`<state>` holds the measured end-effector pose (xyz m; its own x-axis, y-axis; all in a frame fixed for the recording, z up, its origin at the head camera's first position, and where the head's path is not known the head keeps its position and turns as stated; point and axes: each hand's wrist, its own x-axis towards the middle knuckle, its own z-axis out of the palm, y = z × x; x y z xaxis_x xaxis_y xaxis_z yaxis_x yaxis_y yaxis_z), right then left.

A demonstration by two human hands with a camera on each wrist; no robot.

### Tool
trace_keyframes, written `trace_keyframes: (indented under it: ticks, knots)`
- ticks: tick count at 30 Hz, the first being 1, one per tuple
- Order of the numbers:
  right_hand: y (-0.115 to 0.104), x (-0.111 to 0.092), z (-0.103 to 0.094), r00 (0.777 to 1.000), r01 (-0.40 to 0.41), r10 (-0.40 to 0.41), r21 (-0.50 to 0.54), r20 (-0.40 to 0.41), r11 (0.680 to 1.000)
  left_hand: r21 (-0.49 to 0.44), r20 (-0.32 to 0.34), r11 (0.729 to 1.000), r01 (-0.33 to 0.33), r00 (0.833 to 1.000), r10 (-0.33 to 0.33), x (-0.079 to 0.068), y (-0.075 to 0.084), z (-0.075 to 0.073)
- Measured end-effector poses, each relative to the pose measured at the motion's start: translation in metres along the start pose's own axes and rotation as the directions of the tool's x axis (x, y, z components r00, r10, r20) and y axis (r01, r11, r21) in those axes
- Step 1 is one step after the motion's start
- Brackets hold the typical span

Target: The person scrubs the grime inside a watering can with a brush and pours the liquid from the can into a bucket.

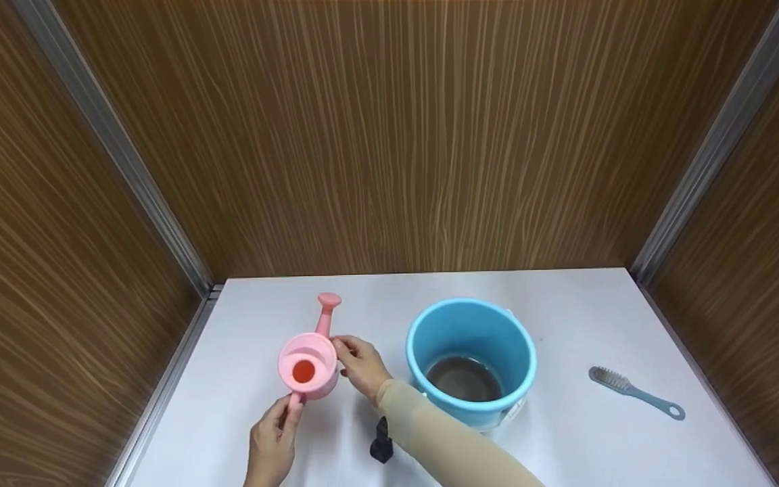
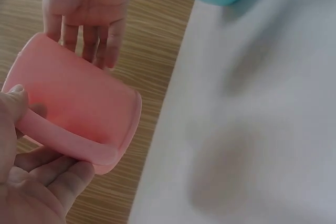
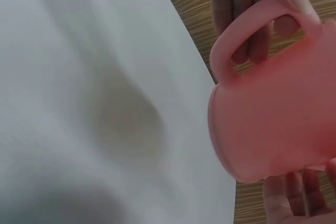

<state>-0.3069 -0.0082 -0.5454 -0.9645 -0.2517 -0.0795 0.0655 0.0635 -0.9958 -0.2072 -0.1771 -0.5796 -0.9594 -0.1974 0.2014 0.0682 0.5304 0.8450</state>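
Observation:
A pink watering can (image 1: 310, 365) is held above the white table, its round opening facing up and its spout pointing toward the back wall. My left hand (image 1: 272, 443) grips the can's handle (image 2: 68, 140), thumb on top and fingers beneath. On the opposite side, my right hand (image 1: 362, 365) touches the can's wall near the base of the spout. Its fingers (image 2: 113, 45) look mostly straight in the left wrist view, partly behind the can. Right of that hand stands a light blue bucket (image 1: 416, 358) with a dark, greyish-brown bottom; I cannot tell if it holds water.
A blue-grey brush (image 1: 640, 394) lies at the right on the white table (image 1: 565, 446), bristles up. A small black object (image 1: 381, 443) sits beside the right sleeve. Wood-grain panels (image 1: 430, 135) enclose the table at the back and both sides.

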Motion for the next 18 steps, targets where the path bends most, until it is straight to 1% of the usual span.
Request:
trace_keyframes:
  ticks: [3,5,7,11,15,18]
  knots:
    - [0.007,0.002,0.001,0.999,-0.036,0.036,0.019,-0.018,0.999,-0.013,0.002,0.999,0.03,1.0,-0.03,-0.001,-0.007,0.006]
    - [0.011,0.003,-0.001,0.999,-0.046,0.046,0.029,-0.021,0.999,-0.014,0.002,0.999,0.043,0.999,-0.043,0.001,-0.01,0.009]
    - [0.016,0.003,-0.001,0.999,-0.049,0.049,0.014,-0.01,0.999,-0.014,0.0,0.998,0.054,0.999,-0.054,0.002,-0.013,0.013]
    - [0.024,0.0,0.0,0.998,-0.06,0.061,-0.04,0.019,0.997,-0.018,-0.001,0.995,0.1,0.995,-0.1,0.001,-0.019,0.018]
    - [0.03,-0.002,0.003,0.996,-0.084,0.084,-0.069,-0.002,0.994,-0.017,0.006,0.992,0.123,0.992,-0.123,-0.002,-0.023,0.022]
    - [0.034,-0.003,0.003,0.993,-0.115,0.113,-0.061,-0.029,0.992,-0.013,0.015,0.992,0.124,0.992,-0.123,-0.004,-0.024,0.024]
